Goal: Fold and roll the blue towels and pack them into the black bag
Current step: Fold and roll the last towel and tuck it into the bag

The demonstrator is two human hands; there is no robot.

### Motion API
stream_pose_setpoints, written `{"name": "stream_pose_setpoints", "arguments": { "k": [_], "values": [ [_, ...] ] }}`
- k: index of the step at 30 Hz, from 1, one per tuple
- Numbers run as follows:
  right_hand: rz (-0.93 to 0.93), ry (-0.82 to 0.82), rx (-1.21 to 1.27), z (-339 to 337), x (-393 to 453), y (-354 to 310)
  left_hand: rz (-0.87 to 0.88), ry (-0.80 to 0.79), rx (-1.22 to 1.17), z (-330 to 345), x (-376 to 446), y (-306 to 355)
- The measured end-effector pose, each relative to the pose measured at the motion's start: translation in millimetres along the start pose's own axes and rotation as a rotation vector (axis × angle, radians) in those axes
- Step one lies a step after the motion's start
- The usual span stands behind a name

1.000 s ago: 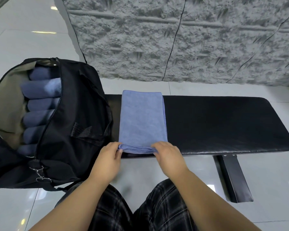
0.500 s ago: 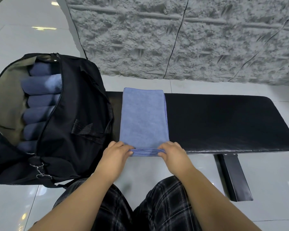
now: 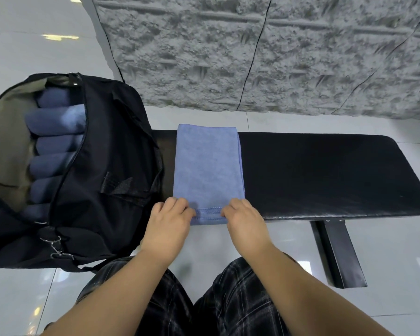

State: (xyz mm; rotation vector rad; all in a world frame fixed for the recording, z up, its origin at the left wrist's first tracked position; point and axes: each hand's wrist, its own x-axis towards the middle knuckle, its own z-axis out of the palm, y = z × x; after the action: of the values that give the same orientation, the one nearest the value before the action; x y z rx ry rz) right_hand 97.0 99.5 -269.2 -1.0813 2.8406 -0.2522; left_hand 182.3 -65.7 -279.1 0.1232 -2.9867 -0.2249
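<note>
Since the earlier frame, the towel's near hem has been unfolded flat, and both hands have shifted slightly along it. The left hand (image 3: 168, 220) and right hand (image 3: 245, 220) each pinch a near corner of the folded blue towel (image 3: 207, 166) with curled fingers, just below centre of the frame. The towel lies lengthwise across the black padded worktop (image 3: 325, 175), its stitched hem hanging a little over the near edge. At the left of the frame the black bag (image 3: 107, 154) stands open, touching the worktop's end; inside, rolled blue towels (image 3: 56, 141) are stacked, perhaps six, though the lowest is partly hidden. Plaid trousers (image 3: 228, 299) fill the bottom centre.
</note>
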Motion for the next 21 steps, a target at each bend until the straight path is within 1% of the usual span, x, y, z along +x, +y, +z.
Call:
{"name": "stream_pose_setpoints", "arguments": {
  "k": [2, 4, 8, 10, 12, 14, 17, 21],
  "values": [
    [0.027, -0.001, 0.035, 3.0, -0.2, 0.4, 0.051, 0.024, 0.085, 2.5, -0.6, 1.5],
    [0.059, 0.030, 0.086, 5.5, -0.9, 0.6, 0.078, 0.056, 0.120, 4.5, -1.6, 2.0],
    [0.133, 0.092, 0.186, 10.1, -1.5, 4.2, 0.091, 0.129, 0.045, 0.6, -4.9, 3.8],
    [0.164, 0.079, 0.224, 12.1, -1.1, 6.6, 0.140, 0.138, -0.006, -2.7, -4.9, 5.7],
    [0.177, 0.038, 0.239, 12.5, -0.1, 8.9, 0.182, 0.111, -0.019, -2.0, -4.9, 6.4],
    [0.163, 0.000, 0.254, 12.0, 0.6, 10.2, 0.163, 0.065, -0.012, 2.0, -4.0, 5.0],
    [0.156, 0.007, 0.240, 9.5, 0.8, 9.2, 0.096, 0.006, -0.014, 7.5, -2.1, 3.4],
    [0.106, 0.013, 0.224, 3.7, -5.2, 3.0, 0.047, 0.003, -0.072, 9.8, -1.0, 2.5]
  ]
}}
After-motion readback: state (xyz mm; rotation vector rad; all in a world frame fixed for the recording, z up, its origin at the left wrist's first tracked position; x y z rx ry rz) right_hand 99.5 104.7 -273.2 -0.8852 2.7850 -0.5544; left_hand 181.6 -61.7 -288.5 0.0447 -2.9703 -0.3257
